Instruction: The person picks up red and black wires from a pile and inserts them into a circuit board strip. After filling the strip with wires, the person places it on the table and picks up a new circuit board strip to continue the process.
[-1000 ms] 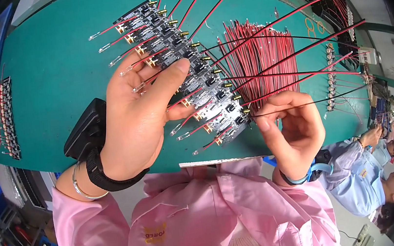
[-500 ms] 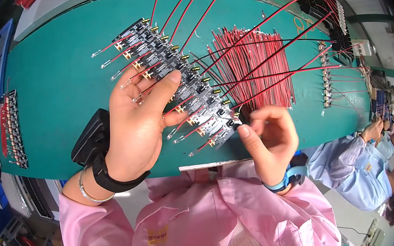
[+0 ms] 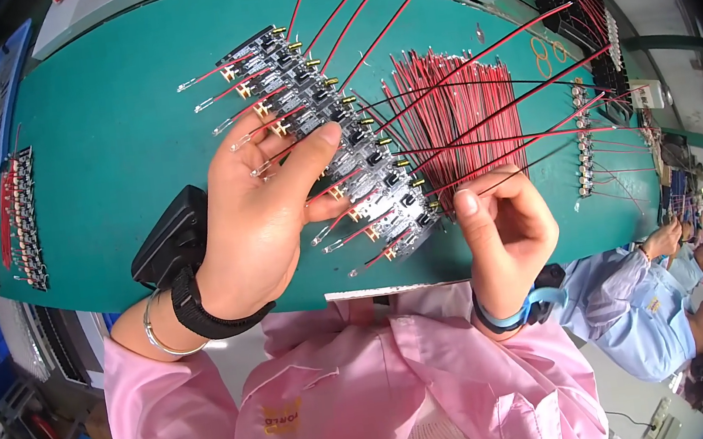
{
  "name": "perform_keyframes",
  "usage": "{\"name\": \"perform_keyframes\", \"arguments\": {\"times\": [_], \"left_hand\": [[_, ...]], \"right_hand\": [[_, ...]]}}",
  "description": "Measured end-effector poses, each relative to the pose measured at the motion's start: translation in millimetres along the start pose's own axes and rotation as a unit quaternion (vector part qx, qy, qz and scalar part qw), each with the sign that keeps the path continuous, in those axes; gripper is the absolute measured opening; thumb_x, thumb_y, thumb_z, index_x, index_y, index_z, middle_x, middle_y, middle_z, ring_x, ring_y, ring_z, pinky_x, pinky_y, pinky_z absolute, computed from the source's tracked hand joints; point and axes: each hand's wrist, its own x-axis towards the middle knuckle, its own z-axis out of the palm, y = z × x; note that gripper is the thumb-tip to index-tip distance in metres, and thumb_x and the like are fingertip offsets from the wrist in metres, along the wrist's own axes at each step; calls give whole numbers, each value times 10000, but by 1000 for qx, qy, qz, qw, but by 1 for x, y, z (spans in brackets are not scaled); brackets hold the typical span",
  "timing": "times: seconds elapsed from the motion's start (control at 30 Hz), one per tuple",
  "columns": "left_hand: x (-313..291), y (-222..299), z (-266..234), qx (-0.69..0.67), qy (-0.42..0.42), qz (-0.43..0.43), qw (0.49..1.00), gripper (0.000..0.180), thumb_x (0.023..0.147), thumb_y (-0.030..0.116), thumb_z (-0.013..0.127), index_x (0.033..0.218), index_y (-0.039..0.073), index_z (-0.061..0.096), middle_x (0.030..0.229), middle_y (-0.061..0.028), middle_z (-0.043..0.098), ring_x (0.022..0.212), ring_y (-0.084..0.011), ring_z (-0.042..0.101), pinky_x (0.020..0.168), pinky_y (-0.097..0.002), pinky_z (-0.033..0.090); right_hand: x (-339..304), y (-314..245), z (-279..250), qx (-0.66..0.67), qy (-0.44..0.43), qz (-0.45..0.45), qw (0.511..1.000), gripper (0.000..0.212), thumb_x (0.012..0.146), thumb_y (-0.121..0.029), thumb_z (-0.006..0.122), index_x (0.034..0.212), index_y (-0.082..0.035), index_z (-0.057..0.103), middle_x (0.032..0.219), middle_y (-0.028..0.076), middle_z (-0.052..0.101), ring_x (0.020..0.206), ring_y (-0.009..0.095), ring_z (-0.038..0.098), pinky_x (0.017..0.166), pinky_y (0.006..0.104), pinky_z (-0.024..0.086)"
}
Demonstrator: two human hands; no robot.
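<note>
My left hand grips a long panel of joined black circuit boards, its thumb across the face and fingers underneath. The panel slants from upper left to lower right above the green table. Short red leads with clear tips stick out along its left edge. Long red and black wires fan out from the right edge, beside small brass-coloured parts. Close to the panel's lower end, my right hand pinches a thin black wire, which runs out to the upper right. Its near end is hidden by the fingers.
A thick pile of red and black wires lies behind my right hand. Another wired board strip lies at right, a third at left. A blue tray stands far left. A co-worker in a blue smock sits to the right.
My left hand and the panel have shifted slightly right. The right hand has moved right, away from the panel's lower corner, and a black wire now shows in its pinch.
</note>
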Motion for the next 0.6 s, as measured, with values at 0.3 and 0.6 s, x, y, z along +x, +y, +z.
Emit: {"name": "perform_keyframes", "arguments": {"times": [0.3,0.6], "left_hand": [[1,1,0,-10,-6,0,1000,239,796,29,558,1022,26,479,940,-51,562,804,-118,569,576,-269,537],[3,1,-1,-6,-4,-14,1000,221,796,29,559,1002,33,480,930,-47,563,808,-123,573,588,-284,537]], "right_hand": [[0,7,-2,176,-3,160,971,75,775,41,591,766,10,524,654,-29,505,577,12,388,512,158,292],[-1,10,-4,211,-25,177,961,64,786,31,579,789,6,520,685,-23,509,584,11,388,526,162,301]]}}
